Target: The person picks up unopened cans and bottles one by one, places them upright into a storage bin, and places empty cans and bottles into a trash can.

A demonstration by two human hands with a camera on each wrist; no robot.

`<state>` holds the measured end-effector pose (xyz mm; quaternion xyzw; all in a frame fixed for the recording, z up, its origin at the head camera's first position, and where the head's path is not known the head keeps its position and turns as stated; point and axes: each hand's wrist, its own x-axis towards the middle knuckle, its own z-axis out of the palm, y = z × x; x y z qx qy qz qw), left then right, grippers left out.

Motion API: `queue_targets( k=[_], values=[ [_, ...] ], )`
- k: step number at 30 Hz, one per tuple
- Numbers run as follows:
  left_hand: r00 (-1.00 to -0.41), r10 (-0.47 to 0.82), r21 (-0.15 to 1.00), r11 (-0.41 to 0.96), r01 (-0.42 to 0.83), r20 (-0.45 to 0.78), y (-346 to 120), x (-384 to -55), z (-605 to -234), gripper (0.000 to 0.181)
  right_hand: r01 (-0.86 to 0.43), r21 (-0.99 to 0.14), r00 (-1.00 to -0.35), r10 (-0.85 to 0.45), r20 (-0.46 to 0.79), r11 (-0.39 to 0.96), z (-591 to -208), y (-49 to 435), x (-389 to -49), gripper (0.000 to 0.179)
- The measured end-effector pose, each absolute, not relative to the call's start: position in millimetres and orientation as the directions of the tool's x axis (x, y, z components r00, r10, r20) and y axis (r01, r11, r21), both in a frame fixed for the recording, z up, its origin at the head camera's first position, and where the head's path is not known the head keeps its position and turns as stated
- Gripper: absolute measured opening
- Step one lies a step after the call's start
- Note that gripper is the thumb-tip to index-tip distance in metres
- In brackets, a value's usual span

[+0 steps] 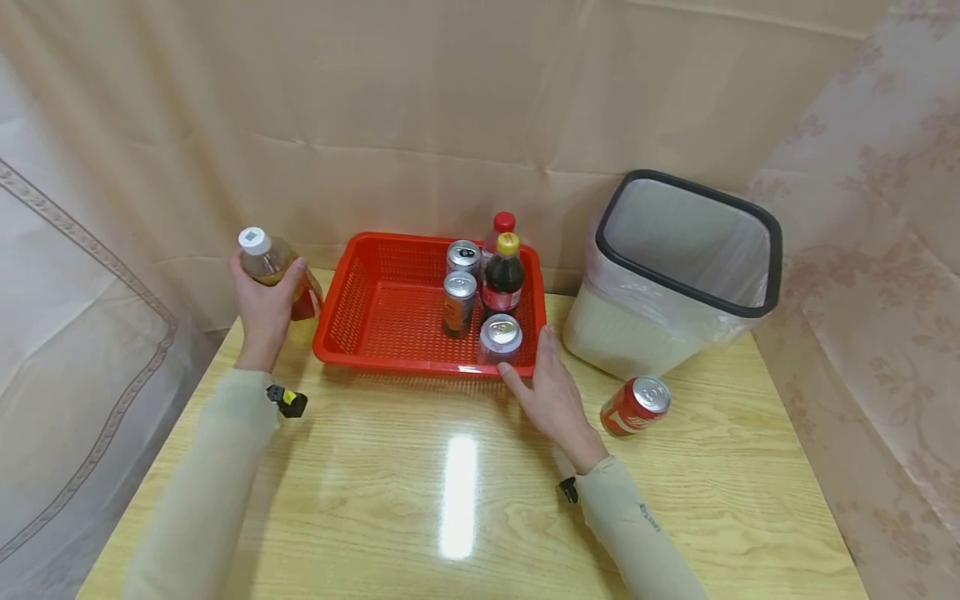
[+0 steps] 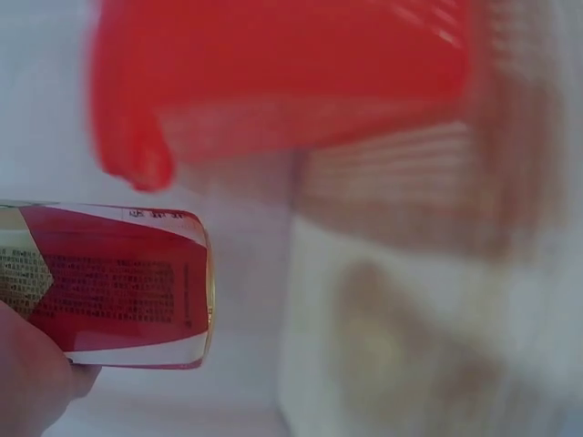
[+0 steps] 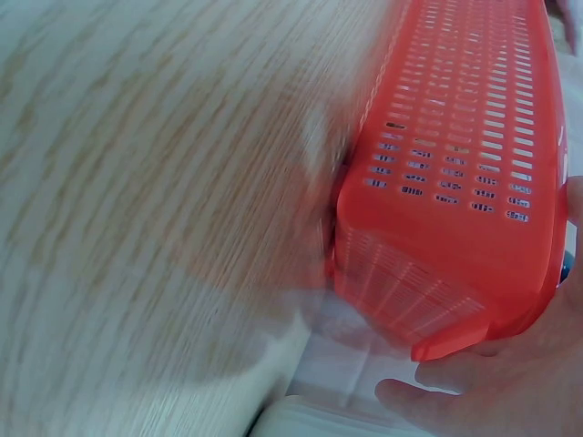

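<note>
At the left, my left hand (image 1: 266, 304) grips a plastic bottle (image 1: 306, 298) with a white cap, amber liquid and a red label. The bottle leans, its base toward the left side of a red plastic basket (image 1: 420, 365). In the left wrist view the bottle's printed label (image 2: 118, 282) shows, with a fingertip on it. My right hand (image 1: 553, 396) holds the basket's right front corner, thumb on the front rim and fingers along the right side. The right wrist view shows those fingers (image 3: 455, 387) at the corner's rim.
In the basket stand a yellow-capped cola bottle (image 1: 502, 279), a red-capped bottle (image 1: 504, 222) and several cans, including an orange-and-dark can (image 1: 458, 307). A red can (image 1: 634, 407) stands on the table (image 1: 360, 492), right of my right hand. Behind it is a lined bin (image 1: 630, 325).
</note>
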<state>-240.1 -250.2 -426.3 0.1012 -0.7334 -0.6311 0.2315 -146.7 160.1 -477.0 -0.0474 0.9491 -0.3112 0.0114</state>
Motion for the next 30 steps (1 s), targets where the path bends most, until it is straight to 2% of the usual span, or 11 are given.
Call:
queue_targets(
  k=[7, 13, 22, 30],
  values=[
    [-0.867, -0.425, 0.964, 0.155, 0.215, 0.262, -236.6, -233.7, -399.3, 0.084, -0.082, -0.59, -0.995, -0.099, 0.003, 0.803, -478.3, 160.0, -147.2, 0.105],
    [-0.839, -0.419, 0.937, 0.104, 0.334, 0.346, -220.4, -225.0, -381.0, 0.091, -0.08, -0.591, -0.996, -0.094, 0.007, 0.802, -477.9, 160.2, -147.1, 0.107],
    [-0.825, -0.319, 0.879, 0.06, 0.473, 0.466, -192.2, -210.2, -361.9, 0.086, -0.079, -0.596, -0.996, -0.089, 0.013, 0.799, -477.0, 160.0, -146.6, 0.103],
    [-0.87, -0.216, 0.896, 0.084, 0.437, 0.444, -174.6, -201.6, -359.5, 0.081, -0.088, -0.594, -0.995, -0.092, 0.024, 0.8, -477.7, 160.4, -146.8, 0.104]
  ],
)
